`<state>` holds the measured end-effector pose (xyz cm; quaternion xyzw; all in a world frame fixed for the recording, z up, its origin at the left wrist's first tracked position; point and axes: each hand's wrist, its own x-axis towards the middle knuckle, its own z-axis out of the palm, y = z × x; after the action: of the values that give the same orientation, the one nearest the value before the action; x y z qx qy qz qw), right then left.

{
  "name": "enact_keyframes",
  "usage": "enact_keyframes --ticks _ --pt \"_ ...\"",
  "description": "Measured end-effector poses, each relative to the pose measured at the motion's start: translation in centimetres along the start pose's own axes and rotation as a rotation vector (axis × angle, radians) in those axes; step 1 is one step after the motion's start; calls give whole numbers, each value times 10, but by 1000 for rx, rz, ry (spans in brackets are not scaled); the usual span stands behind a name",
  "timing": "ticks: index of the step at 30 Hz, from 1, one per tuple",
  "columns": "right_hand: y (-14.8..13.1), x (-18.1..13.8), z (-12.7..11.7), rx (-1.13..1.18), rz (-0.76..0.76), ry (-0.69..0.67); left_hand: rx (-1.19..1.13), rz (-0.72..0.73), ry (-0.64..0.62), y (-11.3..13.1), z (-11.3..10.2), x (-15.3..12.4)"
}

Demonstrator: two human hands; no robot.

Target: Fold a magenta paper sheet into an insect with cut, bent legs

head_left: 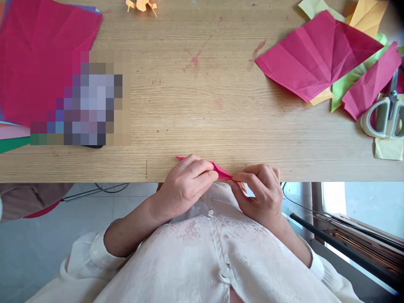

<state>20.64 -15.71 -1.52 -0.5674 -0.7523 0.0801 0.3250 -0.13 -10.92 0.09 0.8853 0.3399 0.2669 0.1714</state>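
A narrow piece of folded pink paper (pixel 222 171) is held between my two hands at the table's front edge. My left hand (pixel 189 179) lies over its middle, fingers closed around it, and one thin pointed end sticks out to the left. At the other end, my right hand (pixel 260 187) pinches the paper's tip between thumb and forefinger. My left palm hides part of the folds.
Creased pink sheets (pixel 41 54) lie at the far left beside a blurred-out patch (pixel 94 105). A small orange paper figure (pixel 141 5) sits at the back. On the right are a fan-creased pink paper (pixel 315 59), coloured scraps and white-handled scissors (pixel 375 118).
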Motion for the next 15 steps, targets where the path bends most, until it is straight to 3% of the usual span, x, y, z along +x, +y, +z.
enact_keyframes --ticks 15 --pt "3 4 -2 -5 -81 -94 86 -6 47 1 6 -3"
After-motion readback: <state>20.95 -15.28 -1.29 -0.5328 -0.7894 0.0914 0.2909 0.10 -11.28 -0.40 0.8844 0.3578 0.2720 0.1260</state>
